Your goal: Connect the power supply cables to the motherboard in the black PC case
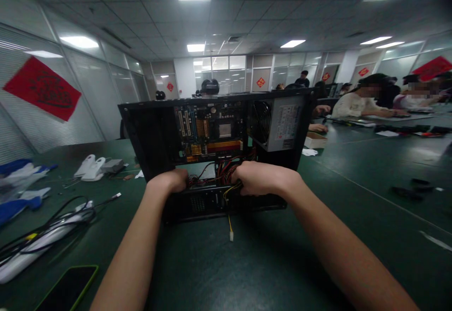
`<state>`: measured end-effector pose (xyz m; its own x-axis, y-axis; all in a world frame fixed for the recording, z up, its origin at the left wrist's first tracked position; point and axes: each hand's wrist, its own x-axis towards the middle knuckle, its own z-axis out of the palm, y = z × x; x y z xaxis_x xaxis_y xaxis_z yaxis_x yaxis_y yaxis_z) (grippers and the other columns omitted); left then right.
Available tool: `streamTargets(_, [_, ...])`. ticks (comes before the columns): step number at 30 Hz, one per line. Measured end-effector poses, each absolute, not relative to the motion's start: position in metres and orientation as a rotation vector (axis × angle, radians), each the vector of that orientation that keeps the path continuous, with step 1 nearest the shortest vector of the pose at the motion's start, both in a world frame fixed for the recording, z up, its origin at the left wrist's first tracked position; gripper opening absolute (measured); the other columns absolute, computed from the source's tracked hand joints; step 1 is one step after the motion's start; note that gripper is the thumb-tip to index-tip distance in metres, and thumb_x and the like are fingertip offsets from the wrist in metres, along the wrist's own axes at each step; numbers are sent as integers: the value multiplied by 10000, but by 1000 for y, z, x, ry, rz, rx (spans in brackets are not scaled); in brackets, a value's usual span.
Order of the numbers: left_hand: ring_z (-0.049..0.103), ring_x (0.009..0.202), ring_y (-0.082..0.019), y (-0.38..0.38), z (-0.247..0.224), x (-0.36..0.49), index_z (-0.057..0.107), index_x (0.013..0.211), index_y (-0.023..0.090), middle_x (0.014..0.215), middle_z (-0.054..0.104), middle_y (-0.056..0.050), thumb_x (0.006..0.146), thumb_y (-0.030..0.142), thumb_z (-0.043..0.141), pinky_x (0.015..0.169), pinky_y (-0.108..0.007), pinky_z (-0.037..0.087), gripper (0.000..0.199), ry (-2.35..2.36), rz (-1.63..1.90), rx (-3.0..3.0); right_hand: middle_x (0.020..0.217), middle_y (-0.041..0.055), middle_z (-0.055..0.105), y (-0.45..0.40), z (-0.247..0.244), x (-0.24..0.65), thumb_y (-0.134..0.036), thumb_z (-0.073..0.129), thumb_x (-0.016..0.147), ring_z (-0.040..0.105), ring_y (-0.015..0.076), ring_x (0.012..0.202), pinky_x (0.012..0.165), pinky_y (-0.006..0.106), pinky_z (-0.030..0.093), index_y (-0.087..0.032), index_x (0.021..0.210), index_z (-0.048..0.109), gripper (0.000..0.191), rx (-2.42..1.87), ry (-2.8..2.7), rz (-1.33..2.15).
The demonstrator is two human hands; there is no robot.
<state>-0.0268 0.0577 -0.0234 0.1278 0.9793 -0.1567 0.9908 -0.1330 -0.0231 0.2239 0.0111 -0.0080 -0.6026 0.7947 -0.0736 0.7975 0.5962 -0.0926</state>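
Ok, head view: open PC case [208,205] sits centre, near side; left hand [174,180] at its near-left part, right hand [263,176] at the wire bundle [225,172], fingers curled, grip hidden, can't tell. I'd handle the bundle gently, avoid snagging the dangling connector [231,236].

Stretches out as a green table [197,264], carrying a computer case [197,205] mid-surface; at left bears a phone [67,290], black cable [63,204], white bar [44,245], small grey box [113,166] and blue-and-white plastic [21,181]; at right, a small open box [315,141]
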Motion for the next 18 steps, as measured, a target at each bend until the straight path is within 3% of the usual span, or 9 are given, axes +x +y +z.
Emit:
streamTargets(4, [709, 1058, -251, 50, -17, -31, 767, 1123, 230, 1169, 752, -96, 737, 48, 527, 819, -280, 540, 489, 1848, -175, 2354, 845, 111, 738, 13, -8, 223, -144, 646, 768, 670, 236, 719, 537, 286, 327, -150, 844, 764, 140, 1457, 2780, 119])
streamTargets(7, [667, 1140, -281, 32, 2, -22, 740, 1181, 187, 1256, 711, -122, 781, 77, 507, 917, -330, 517, 475, 1789, 100, 2531, 850, 89, 740, 14, -4, 225, -170, 615, 826, 672, 217, 729, 570, 279, 345, -181, 856, 763, 151, 1393, 2889, 133])
streamTargets(9, [699, 1029, -263, 17, 15, -13, 739, 1164, 192, 1176, 742, -99, 906, 238, 501, 874, -330, 528, 353, 1566, 288, 2602, 864, 75, 741, 13, 0, 227, -205, 599, 875, 668, 201, 748, 598, 271, 354, -201, 898, 761, 164, 1369, 3006, 165])
streamTargets(12, [697, 1010, -218, -2, 27, 0, 647, 1307, 229, 1199, 733, -47, 936, 455, 549, 870, -291, 526, 445, 1192, 456, 2575, 810, 69, 726, 11, 8, 229, -287, 599, 918, 635, 176, 701, 581, 267, 325, -190, 896, 748, 179, 1498, 3122, 260])
streamTargets(15, [703, 941, -211, -9, 27, 8, 599, 1355, 197, 1113, 750, -57, 882, 444, 631, 801, -278, 529, 534, 1157, 473, 2552, 721, 47, 691, 11, 12, 230, -292, 600, 927, 583, 140, 630, 562, 258, 307, -158, 829, 725, 208, 1577, 3290, 170])
streamTargets(18, [687, 775, -193, -5, 25, 9, 686, 1199, 164, 944, 755, -56, 886, 338, 583, 663, -266, 501, 372, 1318, 538, 2543, 676, 25, 658, 15, 13, 233, -299, 605, 923, 557, 120, 600, 557, 240, 325, -135, 792, 695, 229, 1584, 3518, -148])
